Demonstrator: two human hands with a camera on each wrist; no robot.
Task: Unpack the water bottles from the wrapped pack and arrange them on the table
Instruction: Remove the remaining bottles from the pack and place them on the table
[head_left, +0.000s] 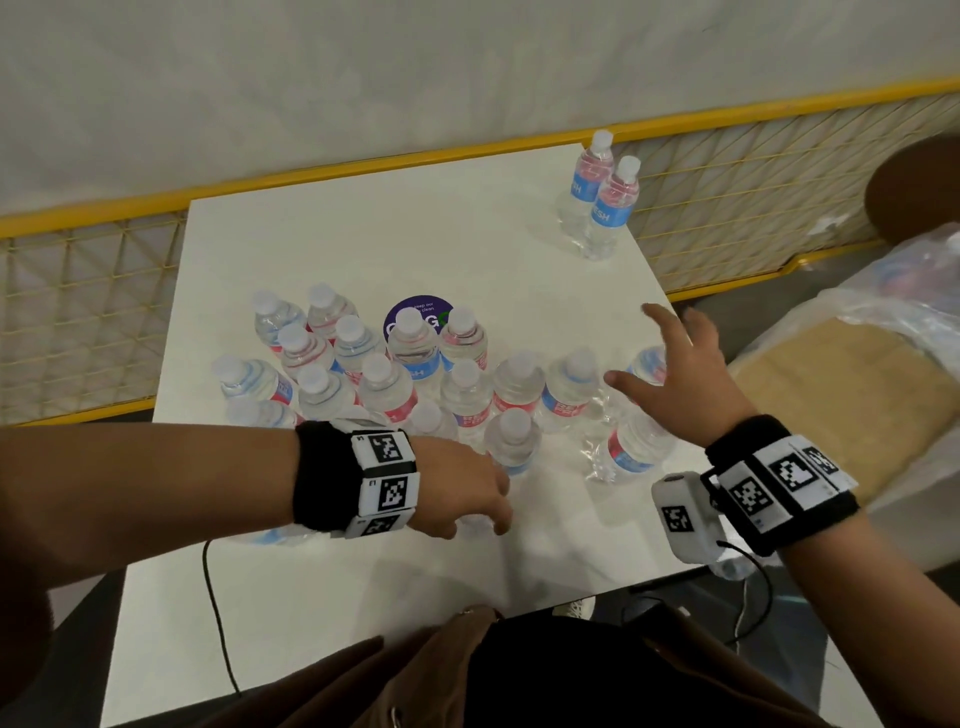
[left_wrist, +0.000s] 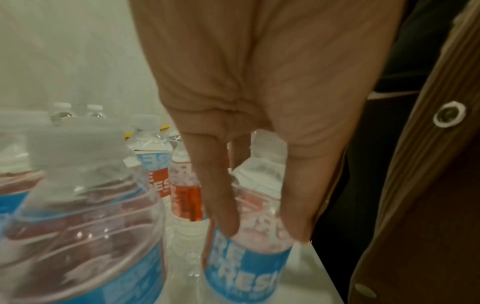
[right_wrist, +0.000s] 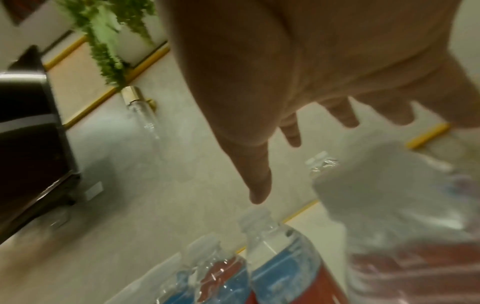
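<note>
Left hand (head_left: 462, 491) pinches a bottle (left_wrist: 249, 246) by its label near the table (head_left: 363, 249) edge, right hand (head_left: 680, 374) hovering, fingers spread.

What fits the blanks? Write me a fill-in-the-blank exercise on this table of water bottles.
1. Apart from the main cluster, ___ bottles stand at the table's far right corner.
2. Every bottle cap in view is ___.
3. The mesh railing behind the table has a ___ frame.
4. The right hand hovers over the bottles, fingers spread, holding ___.

Missing words: two; white; yellow; nothing
</note>
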